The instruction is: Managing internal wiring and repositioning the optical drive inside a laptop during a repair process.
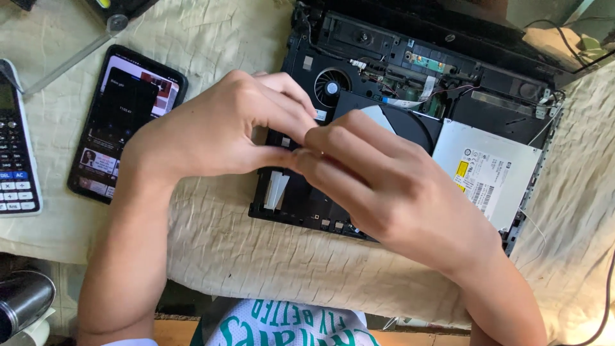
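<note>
— Pinching something small between thumb and finger, left hand (218,128) and right hand (378,186) both, tips meeting over the laptop (359,83).

— Gripping what, exactly?

— Cannot tell; too small, hidden between the fingertips (301,157). Fingers curled on both hands, thumbs pressed in, neither one spread flat.

— Laptop whole?

— Opened up, top cover off, black frame lying on the cloth (224,243) that covers the counter. Round fan (331,85) showing near the upper left of the frame, just beyond the left knuckles. Silver drive (487,170) with printed labels lying at the right side, close by the right hand. White ribbon cable (277,190) standing out below the left thumb, at the frame's near edge.

— Anything else around?

— Phone (128,122) with a lit screen lying left of the laptop, beside the left wrist. Calculator (16,154) farther left, at the picture's edge. Dark metal cylinder (22,301) low in the left corner, off the cloth.
</note>
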